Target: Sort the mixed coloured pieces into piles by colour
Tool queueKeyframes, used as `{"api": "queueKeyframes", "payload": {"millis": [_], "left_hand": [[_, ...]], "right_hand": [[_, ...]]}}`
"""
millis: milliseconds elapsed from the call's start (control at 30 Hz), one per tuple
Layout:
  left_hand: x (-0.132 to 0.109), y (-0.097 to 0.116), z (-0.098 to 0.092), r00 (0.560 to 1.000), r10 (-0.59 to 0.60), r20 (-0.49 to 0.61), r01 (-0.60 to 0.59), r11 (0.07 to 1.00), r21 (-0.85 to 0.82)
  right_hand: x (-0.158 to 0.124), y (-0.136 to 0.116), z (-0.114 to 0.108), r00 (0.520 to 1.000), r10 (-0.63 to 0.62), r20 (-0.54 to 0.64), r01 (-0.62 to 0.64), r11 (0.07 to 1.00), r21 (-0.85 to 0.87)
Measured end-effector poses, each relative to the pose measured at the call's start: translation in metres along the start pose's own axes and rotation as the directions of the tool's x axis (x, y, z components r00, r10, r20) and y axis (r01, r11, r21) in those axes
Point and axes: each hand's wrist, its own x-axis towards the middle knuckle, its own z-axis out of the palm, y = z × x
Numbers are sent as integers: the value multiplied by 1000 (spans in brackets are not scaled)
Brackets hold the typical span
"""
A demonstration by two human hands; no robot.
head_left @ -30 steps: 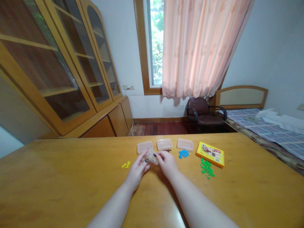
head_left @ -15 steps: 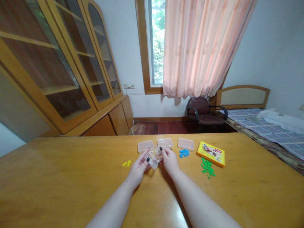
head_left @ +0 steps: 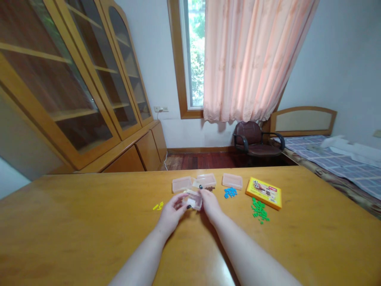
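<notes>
A small clear plastic box (head_left: 194,201) is held between my two hands above the table, its lid apparently raised. My left hand (head_left: 172,211) grips its left side, thumb at the near edge. On the opposite side, my right hand (head_left: 210,203) has its fingers closed on the box near the lid. Whether anything lies inside is hard to make out. Brown pieces (head_left: 210,189) show just behind my right hand. Yellow pieces (head_left: 158,206) lie to the left of my left hand, and a pile of blue pieces (head_left: 230,192) is to the right.
Three clear plastic boxes, a left one (head_left: 181,184), a middle one (head_left: 206,180) and a right one (head_left: 232,181), stand along the back of the wooden table (head_left: 89,222). At right are a yellow printed box (head_left: 264,193) and green pieces (head_left: 260,210). Beyond is an office chair (head_left: 253,139).
The clear box has been tilted and turned in my hands, and its raised lid looks lower. My right hand has shifted slightly, so the brown pieces behind it now show.
</notes>
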Motion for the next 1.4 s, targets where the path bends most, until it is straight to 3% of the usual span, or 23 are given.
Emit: {"api": "queueKeyframes", "payload": {"millis": [100, 167, 233, 300, 367, 467, 867, 1400], "left_hand": [[3, 5, -12, 998, 36, 46, -42, 990, 137], [4, 13, -28, 999, 51, 4, -49, 929, 367], [5, 22, -47, 991, 28, -131, 67, 743, 666], [4, 29, -64, 967, 36, -254, 209, 466, 860], [3, 31, -75, 941, -30, -337, 333, 246, 910], [2, 27, -78, 926, -120, -359, 371, 106, 923], [13, 3, -79, 943, -129, -306, 319, 101, 942], [10, 10, -66, 920, -177, -350, 360, 25, 933]], "right_hand": [[-4, 3, 4, 999, -25, 32, 29, 992, -120], [-4, 6, 3, 999, -40, 10, 41, 976, -213], [-2, 8, 0, 996, -81, -27, 70, 957, -282], [0, 9, -2, 993, -110, -52, 88, 945, -315], [1, 9, -3, 993, -106, -59, 80, 938, -337], [-1, 7, -3, 993, -107, -48, 83, 930, -358], [5, 19, -2, 994, -105, -37, 85, 933, -351], [1, 13, 0, 995, -98, -18, 85, 932, -351]]}}
